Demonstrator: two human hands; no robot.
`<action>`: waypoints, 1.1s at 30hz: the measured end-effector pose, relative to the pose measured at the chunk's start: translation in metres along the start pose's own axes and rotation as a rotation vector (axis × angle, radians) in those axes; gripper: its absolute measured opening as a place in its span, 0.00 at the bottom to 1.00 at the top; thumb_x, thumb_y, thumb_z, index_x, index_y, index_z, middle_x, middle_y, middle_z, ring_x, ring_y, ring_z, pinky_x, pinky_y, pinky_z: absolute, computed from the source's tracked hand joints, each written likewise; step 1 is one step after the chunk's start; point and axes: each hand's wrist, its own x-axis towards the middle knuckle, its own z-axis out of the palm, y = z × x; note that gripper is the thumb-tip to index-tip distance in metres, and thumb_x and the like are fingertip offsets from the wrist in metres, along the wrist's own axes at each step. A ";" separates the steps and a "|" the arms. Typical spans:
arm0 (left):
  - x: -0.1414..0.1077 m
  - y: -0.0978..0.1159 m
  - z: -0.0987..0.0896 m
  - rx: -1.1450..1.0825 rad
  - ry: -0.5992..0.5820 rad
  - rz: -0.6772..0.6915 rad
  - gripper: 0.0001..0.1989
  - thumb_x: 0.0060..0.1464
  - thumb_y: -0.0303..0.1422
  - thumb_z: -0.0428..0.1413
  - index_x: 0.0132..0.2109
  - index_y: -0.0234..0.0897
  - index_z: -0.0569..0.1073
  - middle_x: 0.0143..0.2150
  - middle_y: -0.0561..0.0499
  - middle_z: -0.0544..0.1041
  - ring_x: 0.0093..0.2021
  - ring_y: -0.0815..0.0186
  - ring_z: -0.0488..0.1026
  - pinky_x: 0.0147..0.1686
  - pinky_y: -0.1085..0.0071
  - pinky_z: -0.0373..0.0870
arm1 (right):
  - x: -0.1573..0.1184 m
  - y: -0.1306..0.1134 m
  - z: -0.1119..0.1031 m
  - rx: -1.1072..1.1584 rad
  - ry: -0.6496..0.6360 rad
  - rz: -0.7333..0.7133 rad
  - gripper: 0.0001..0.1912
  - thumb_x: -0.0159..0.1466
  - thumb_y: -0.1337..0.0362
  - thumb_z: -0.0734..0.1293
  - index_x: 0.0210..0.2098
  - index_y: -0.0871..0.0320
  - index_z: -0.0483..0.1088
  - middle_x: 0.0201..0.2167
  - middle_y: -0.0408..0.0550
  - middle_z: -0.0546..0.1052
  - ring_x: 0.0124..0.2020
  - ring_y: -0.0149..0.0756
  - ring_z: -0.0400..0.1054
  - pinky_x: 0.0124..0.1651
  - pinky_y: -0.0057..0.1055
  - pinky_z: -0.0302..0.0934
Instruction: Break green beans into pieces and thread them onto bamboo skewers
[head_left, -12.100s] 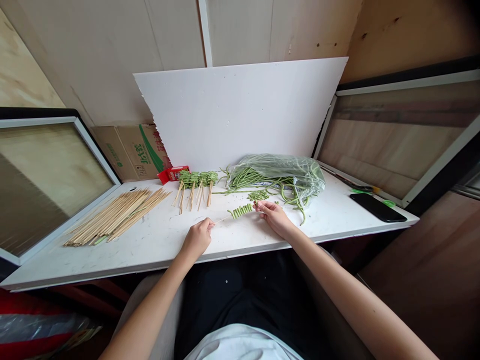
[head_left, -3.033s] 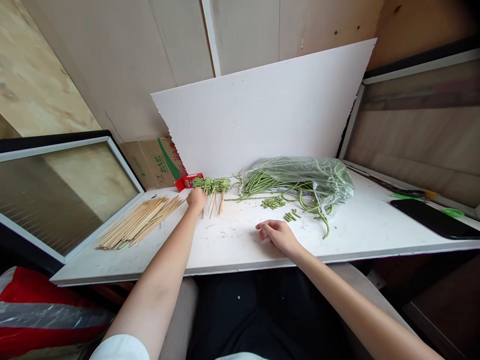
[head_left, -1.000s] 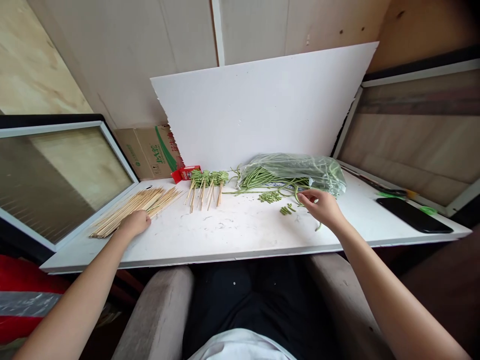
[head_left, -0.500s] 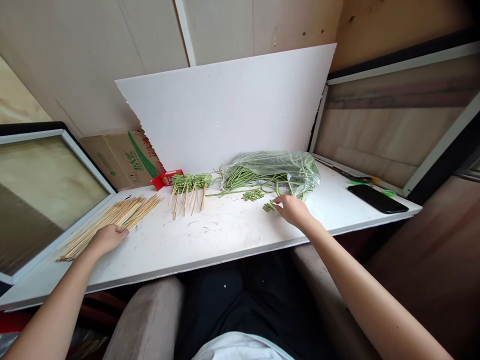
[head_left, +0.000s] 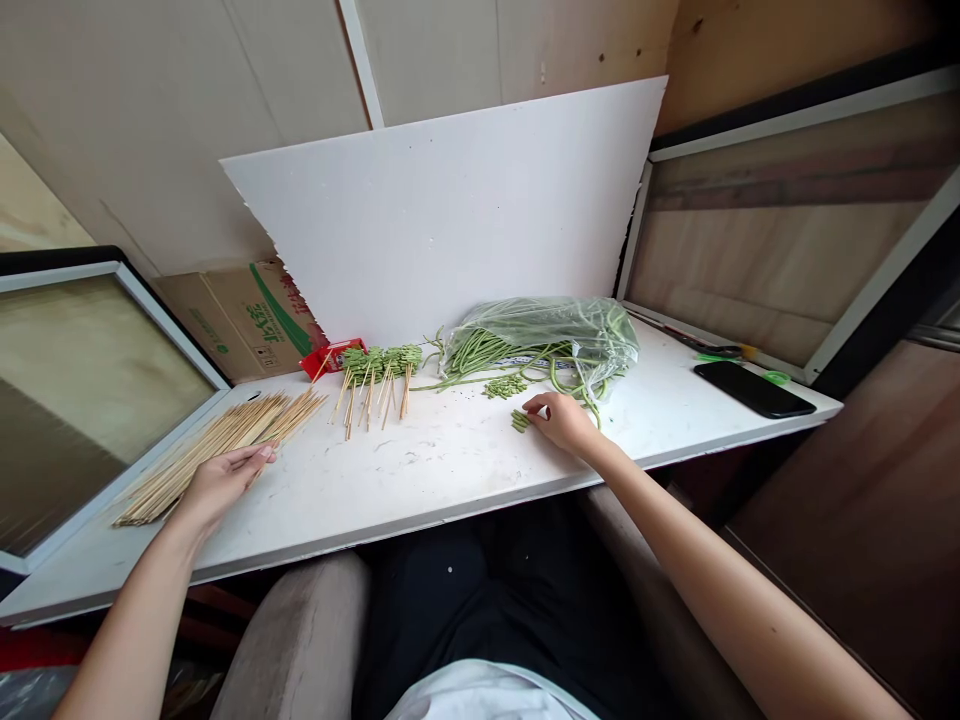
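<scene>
My left hand (head_left: 229,480) is closed in a pinch at the right side of a pile of wooden skewers (head_left: 202,455); a skewer seems to stick up from its fingertips. My right hand (head_left: 559,420) has its fingers pressed together at a few short cut bean pieces (head_left: 519,421); what lies between the fingertips is too small to make out. Just behind lies a small heap of cut beans (head_left: 505,386). Long green beans (head_left: 487,352) spill from a clear plastic bag (head_left: 592,325). Several skewers threaded with beans (head_left: 382,362) lie left of them.
A red box (head_left: 319,362) stands behind the threaded skewers, near a cardboard carton (head_left: 244,320). A black phone (head_left: 754,389) lies at the table's right end, with scissors (head_left: 712,349) behind it. A white board (head_left: 450,215) leans at the back.
My left hand has lifted and moved right, with a skewer now apparently at its fingertips. My right hand and the short bean pieces beside it have shifted left.
</scene>
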 end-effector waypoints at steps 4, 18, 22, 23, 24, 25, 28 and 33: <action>-0.014 0.027 0.021 0.018 -0.072 0.139 0.30 0.44 0.52 0.68 0.48 0.34 0.83 0.42 0.42 0.84 0.34 0.63 0.77 0.30 0.70 0.75 | -0.004 -0.013 0.004 0.006 -0.003 -0.047 0.13 0.66 0.71 0.69 0.47 0.54 0.81 0.45 0.50 0.84 0.40 0.41 0.77 0.44 0.31 0.66; -0.066 0.021 0.158 0.038 -0.257 0.448 0.16 0.63 0.45 0.53 0.45 0.37 0.76 0.35 0.46 0.81 0.38 0.59 0.80 0.42 0.64 0.76 | -0.003 -0.008 0.009 -0.096 -0.011 -0.075 0.12 0.70 0.68 0.66 0.48 0.55 0.81 0.47 0.52 0.82 0.51 0.44 0.74 0.53 0.33 0.65; -0.071 0.013 0.169 0.066 -0.238 0.471 0.14 0.65 0.42 0.51 0.46 0.38 0.76 0.38 0.46 0.82 0.39 0.59 0.81 0.43 0.64 0.76 | -0.005 -0.016 0.008 -0.139 0.039 -0.062 0.15 0.72 0.68 0.63 0.50 0.54 0.80 0.48 0.53 0.81 0.54 0.45 0.72 0.55 0.34 0.64; -0.071 0.012 0.170 0.067 -0.230 0.474 0.14 0.65 0.42 0.51 0.46 0.38 0.76 0.40 0.46 0.82 0.39 0.59 0.81 0.43 0.64 0.75 | -0.006 -0.018 0.008 -0.157 0.052 -0.054 0.15 0.72 0.68 0.62 0.50 0.54 0.80 0.48 0.53 0.81 0.55 0.45 0.71 0.55 0.34 0.64; -0.071 0.011 0.170 0.066 -0.225 0.479 0.14 0.66 0.42 0.51 0.46 0.38 0.75 0.41 0.45 0.82 0.39 0.59 0.81 0.43 0.64 0.75 | -0.006 -0.019 0.009 -0.181 0.059 -0.048 0.15 0.73 0.68 0.62 0.50 0.55 0.80 0.48 0.54 0.81 0.55 0.46 0.71 0.54 0.34 0.64; -0.071 0.010 0.170 0.064 -0.222 0.484 0.14 0.66 0.42 0.51 0.46 0.38 0.75 0.41 0.46 0.82 0.39 0.59 0.80 0.42 0.64 0.75 | -0.006 -0.019 0.009 -0.207 0.060 -0.041 0.15 0.73 0.66 0.62 0.49 0.55 0.80 0.48 0.54 0.81 0.55 0.47 0.70 0.52 0.34 0.64; -0.071 0.008 0.172 0.069 -0.210 0.507 0.14 0.66 0.41 0.50 0.46 0.38 0.75 0.37 0.47 0.81 0.37 0.60 0.79 0.41 0.65 0.74 | -0.007 -0.019 0.013 -0.267 0.049 -0.040 0.13 0.73 0.61 0.64 0.46 0.55 0.81 0.46 0.55 0.80 0.54 0.49 0.70 0.45 0.34 0.64; -0.076 0.011 0.174 0.121 -0.162 0.558 0.14 0.68 0.40 0.48 0.46 0.39 0.75 0.35 0.48 0.80 0.35 0.59 0.78 0.39 0.65 0.72 | -0.007 -0.014 0.021 -0.241 0.080 -0.057 0.12 0.72 0.60 0.65 0.41 0.54 0.81 0.44 0.55 0.79 0.52 0.50 0.70 0.44 0.34 0.64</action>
